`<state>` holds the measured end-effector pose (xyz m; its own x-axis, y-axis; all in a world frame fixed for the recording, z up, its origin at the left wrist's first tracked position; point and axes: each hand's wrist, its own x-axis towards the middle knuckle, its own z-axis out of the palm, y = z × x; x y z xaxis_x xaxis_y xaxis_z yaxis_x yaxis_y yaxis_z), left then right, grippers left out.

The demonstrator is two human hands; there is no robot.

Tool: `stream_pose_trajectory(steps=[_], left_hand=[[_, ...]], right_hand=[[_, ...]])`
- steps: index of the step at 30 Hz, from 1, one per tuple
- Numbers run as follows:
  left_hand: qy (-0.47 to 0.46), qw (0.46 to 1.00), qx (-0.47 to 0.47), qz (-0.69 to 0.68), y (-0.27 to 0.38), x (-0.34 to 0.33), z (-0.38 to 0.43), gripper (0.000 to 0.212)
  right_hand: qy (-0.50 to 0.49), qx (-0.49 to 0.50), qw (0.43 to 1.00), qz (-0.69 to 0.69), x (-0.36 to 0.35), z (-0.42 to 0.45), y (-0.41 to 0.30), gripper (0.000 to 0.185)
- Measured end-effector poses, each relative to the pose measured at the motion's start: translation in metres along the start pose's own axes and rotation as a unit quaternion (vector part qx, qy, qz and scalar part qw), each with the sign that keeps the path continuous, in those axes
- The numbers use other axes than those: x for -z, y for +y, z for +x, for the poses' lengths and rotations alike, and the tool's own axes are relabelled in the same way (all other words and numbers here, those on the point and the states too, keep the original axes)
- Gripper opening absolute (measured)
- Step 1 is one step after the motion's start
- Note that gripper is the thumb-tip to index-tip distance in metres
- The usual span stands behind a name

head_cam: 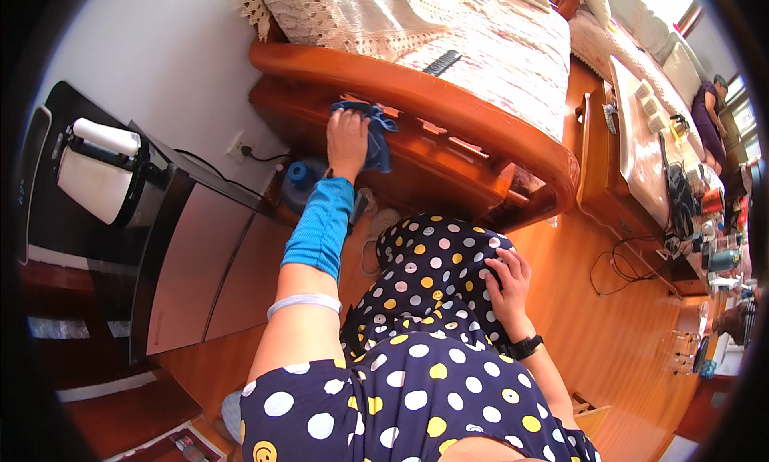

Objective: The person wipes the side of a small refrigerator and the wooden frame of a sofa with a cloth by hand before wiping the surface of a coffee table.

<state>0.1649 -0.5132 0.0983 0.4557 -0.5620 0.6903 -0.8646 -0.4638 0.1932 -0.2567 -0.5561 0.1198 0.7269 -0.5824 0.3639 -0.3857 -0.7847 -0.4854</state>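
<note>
My left hand (347, 138), its forearm in a blue sleeve, presses a crumpled dark blue cloth (378, 140) against the wooden side of a sofa (336, 110), just below the curved armrest (414, 89). The cloth partly hides the slats behind it. Resting on the polka-dot fabric over my knee (438, 245) is my right hand (509, 281), fingers spread and holding nothing. A black watch (525, 346) is on that wrist.
Left stand a large water jug (297, 179) with a blue cap, a wall socket (240, 149) and a cabinet appliance (192, 263) with a white-handled pot. A remote (442, 62) lies on the seat cover. Right are a cluttered coffee table (643, 155), cables (625, 266) and another person (708, 116).
</note>
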Motion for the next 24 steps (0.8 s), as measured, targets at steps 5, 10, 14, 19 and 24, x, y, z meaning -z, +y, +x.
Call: stream_pose_trajectory(steps=[5, 10, 14, 19, 24], left_hand=[[-0.017, 0.989, 0.124, 0.074, -0.034, 0.000, 0.007, 0.035], [-0.045, 0.984, 0.162, 0.065, -0.015, 0.005, 0.004, 0.046], [-0.021, 0.981, 0.173, 0.083, -0.050, -0.005, 0.010, 0.041], [-0.087, 0.974, 0.193, 0.084, -0.085, -0.003, 0.035, 0.037], [-0.191, 0.968, 0.109, 0.123, -0.106, 0.007, 0.061, 0.037]], right_hand=[[-0.012, 0.006, 1.000, 0.011, -0.005, 0.003, -0.001, 0.021], [-0.020, -0.001, 1.000, 0.007, -0.003, 0.006, -0.002, 0.020], [-0.033, -0.002, 0.999, 0.014, -0.005, 0.009, -0.005, 0.019], [-0.045, -0.002, 0.999, 0.012, -0.004, 0.011, -0.007, 0.018], [-0.050, 0.000, 0.999, 0.021, -0.009, 0.023, -0.010, 0.016]])
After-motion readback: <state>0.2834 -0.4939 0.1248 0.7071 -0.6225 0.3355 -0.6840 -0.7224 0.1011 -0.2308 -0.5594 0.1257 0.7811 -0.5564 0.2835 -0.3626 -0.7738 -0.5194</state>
